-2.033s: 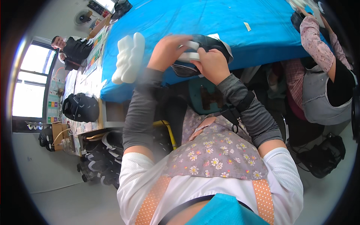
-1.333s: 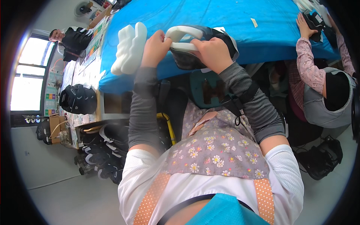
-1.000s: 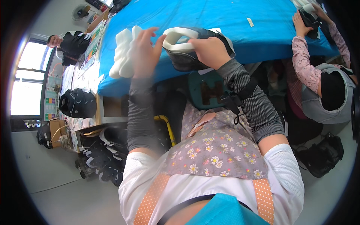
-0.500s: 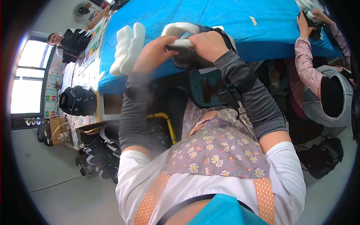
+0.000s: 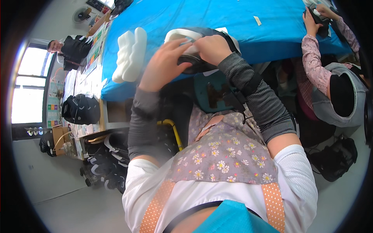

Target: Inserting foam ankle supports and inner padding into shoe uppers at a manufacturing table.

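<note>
At the near edge of the blue-covered table (image 5: 167, 15) lies a black, rounded padded piece with a white foam rim (image 5: 171, 36); its exact kind is unclear. My right hand (image 5: 213, 49) is closed on the rim, knuckles up. Slightly blurred, my left hand (image 5: 165, 64) is at the piece's left side, thumb and fingers spread apart, fingertips by the white foam. Whether they touch it I cannot tell. Two wavy white foam pads (image 5: 130, 54) stand side by side on the cloth, left of my left hand.
At the far right a co-worker in pink sleeves (image 5: 312, 58) handles a black piece (image 5: 323, 29). A small pale strip (image 5: 257, 20) lies on the cloth. To the left are a side table with a black padded item (image 5: 80, 106), another person (image 5: 55, 46), and black-and-white goods below (image 5: 110, 167).
My left hand has loosened from the rim, its fingers spreading and the hand shifting down a little. My right hand keeps its hold. The whole view has shifted slightly.
</note>
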`<act>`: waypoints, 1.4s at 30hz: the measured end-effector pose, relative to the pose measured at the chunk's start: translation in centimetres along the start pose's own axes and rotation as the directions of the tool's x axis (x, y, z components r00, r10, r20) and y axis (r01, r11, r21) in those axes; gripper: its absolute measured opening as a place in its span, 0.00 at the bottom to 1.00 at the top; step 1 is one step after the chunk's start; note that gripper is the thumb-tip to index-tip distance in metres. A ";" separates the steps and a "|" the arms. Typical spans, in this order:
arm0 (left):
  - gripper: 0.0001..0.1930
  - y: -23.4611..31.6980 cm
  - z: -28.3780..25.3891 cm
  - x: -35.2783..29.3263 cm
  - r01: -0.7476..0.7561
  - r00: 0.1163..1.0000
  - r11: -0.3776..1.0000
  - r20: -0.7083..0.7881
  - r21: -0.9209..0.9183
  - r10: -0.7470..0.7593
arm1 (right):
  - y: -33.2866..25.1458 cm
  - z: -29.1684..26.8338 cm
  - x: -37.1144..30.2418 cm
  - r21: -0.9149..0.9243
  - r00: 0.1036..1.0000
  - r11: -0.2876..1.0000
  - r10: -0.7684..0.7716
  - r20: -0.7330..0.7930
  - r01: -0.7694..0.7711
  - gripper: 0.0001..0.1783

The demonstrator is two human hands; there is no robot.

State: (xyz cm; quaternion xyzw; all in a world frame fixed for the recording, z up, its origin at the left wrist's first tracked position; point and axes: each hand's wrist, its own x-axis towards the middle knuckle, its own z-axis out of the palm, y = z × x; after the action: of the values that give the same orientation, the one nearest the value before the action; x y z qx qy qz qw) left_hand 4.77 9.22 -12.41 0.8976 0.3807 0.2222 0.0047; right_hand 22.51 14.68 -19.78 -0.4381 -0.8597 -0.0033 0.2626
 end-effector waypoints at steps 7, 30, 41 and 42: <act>0.22 -2.9 3.1 -0.9 0.013 1.000 0.991 -0.007 -0.134 -0.014 | -0.3 -0.1 -0.5 -0.019 0.999 0.999 -0.050 0.021 0.051 0.04; 0.12 -5.8 4.4 -1.2 0.064 0.985 0.995 -0.155 -0.080 -0.076 | 2.2 1.5 -1.5 0.608 0.682 0.770 0.340 -0.648 0.193 0.12; 0.23 -6.0 1.5 -1.7 0.071 0.994 0.975 0.098 -0.209 -0.051 | 3.4 4.8 -10.4 0.563 0.676 0.798 0.538 -0.504 -0.216 0.12; 0.22 -5.7 1.3 -1.4 0.116 0.987 0.975 0.132 -0.188 -0.092 | 3.7 4.5 -10.5 0.592 0.635 0.770 0.584 -0.505 -0.237 0.12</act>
State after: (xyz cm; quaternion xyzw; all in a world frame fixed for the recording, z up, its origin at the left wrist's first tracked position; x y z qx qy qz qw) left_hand 0.54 12.54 -15.15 0.8836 0.4026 0.2024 0.1274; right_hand 28.26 10.11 -29.25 -0.5192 -0.5525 0.1124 0.6423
